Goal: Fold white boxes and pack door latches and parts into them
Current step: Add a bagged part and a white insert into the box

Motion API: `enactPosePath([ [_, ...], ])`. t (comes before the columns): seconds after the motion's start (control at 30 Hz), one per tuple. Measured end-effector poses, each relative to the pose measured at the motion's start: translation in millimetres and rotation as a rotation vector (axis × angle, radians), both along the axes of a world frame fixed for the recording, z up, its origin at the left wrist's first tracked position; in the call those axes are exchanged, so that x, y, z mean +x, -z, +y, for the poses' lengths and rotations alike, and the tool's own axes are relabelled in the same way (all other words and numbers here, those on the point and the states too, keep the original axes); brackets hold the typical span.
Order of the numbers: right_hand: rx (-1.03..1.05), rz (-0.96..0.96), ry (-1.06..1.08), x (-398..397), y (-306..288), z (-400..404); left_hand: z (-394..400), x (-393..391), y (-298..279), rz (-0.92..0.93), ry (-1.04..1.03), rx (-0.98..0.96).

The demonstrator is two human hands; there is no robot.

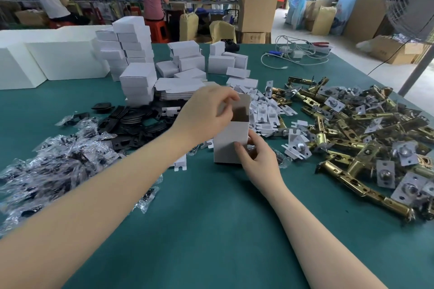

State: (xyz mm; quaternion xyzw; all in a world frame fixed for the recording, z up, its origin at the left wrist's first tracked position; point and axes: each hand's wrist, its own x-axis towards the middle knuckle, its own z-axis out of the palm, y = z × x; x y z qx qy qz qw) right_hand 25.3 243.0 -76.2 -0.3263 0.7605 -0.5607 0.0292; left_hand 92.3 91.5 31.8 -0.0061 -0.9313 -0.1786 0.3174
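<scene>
White card box (231,142) stands upright, top open, mid-table on the green mat (211,218); the left hand (206,115) pinches its top rim and the right hand (254,155) grips its lower right corner. No writing is readable. Brass latches (366,138) lie to its right, bagged parts (58,162) to its left, and bare mat lies toward the near edge.
</scene>
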Motion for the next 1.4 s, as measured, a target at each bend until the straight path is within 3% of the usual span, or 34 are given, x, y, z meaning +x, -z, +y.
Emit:
enactPosePath([
  [0.07,-0.031,0.044,-0.017,2.0,-1.5,0.4,4.1,6.3,24.1,0.217,-0.087,0.278],
  [0.17,-0.059,0.083,-0.014,3.8,-1.1,0.3,17.9,9.1,55.7,0.196,-0.097,0.675],
  [0.23,-0.085,0.048,0.001,6.7,-1.6,1.1,28.4,10.1,72.5,0.209,-0.087,0.775],
  [0.43,-0.232,0.151,0.018,15.4,-11.8,2.5,32.2,11.6,102.9,0.284,-0.092,0.681],
  [0.7,-0.183,0.246,-0.007,10.4,-13.9,2.5,23.5,15.6,99.4,0.386,-0.029,0.597],
  [1.0,-0.344,0.042,0.015,10.1,-34.6,-5.7,28.9,16.8,89.2,0.411,-0.021,0.690],
  [1.13,-0.364,0.023,0.016,8.2,-39.6,-5.3,27.7,12.5,89.2,0.442,-0.052,0.576],
  [1.4,-0.353,0.053,-0.010,9.4,-33.3,-2.6,33.3,16.5,91.5,0.497,-0.040,0.597],
])
